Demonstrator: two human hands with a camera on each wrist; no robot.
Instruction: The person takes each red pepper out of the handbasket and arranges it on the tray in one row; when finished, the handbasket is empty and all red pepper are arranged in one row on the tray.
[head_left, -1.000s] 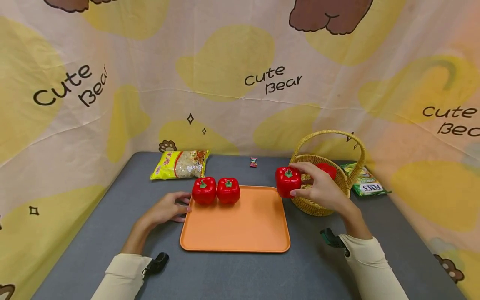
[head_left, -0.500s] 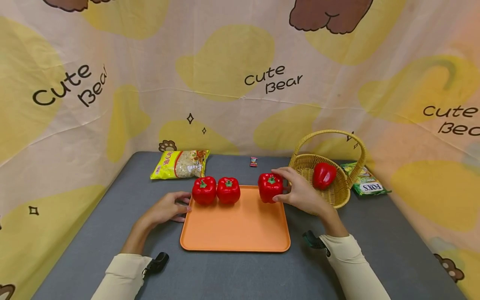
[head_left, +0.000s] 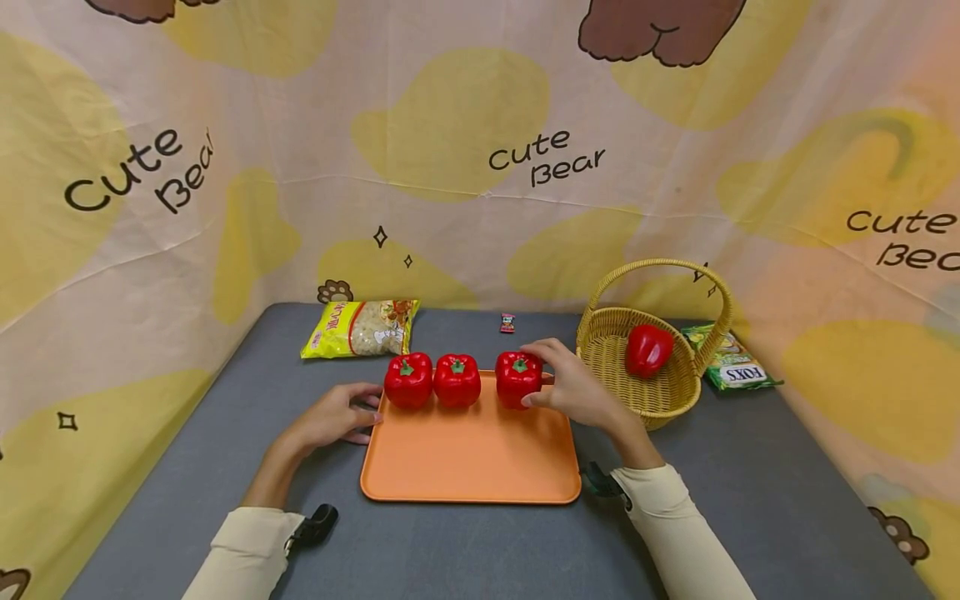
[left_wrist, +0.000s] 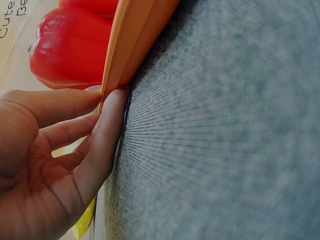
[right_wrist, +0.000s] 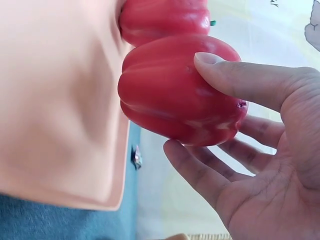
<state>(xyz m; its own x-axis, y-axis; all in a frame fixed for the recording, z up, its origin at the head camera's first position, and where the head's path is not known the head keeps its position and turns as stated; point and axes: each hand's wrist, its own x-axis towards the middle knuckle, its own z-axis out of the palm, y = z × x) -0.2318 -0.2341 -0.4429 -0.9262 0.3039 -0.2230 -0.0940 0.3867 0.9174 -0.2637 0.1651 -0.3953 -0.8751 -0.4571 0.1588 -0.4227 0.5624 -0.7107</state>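
Observation:
My right hand (head_left: 577, 387) grips a red bell pepper (head_left: 516, 380) with a green stem over the back right part of the orange tray (head_left: 472, 467). In the right wrist view the thumb presses one side of that pepper (right_wrist: 175, 95) and the fingers support the other. Two more red bell peppers stand side by side at the tray's back left, the left one (head_left: 408, 382) and the right one (head_left: 457, 382). At the tray's left edge my left hand (head_left: 333, 417) pinches the rim (left_wrist: 112, 75) between thumb and finger, as the left wrist view shows.
A woven basket (head_left: 607, 350) with a tall handle stands right of the tray, one red pepper (head_left: 648, 351) inside. Behind it lies a green packet (head_left: 735, 367). A yellow bag (head_left: 360, 329) and a small wrapped candy (head_left: 507, 323) lie near the back edge.
My right hand has carried the bell pepper left from beside the basket to over the tray, nearer the other two. My left hand has stayed at the tray's edge.

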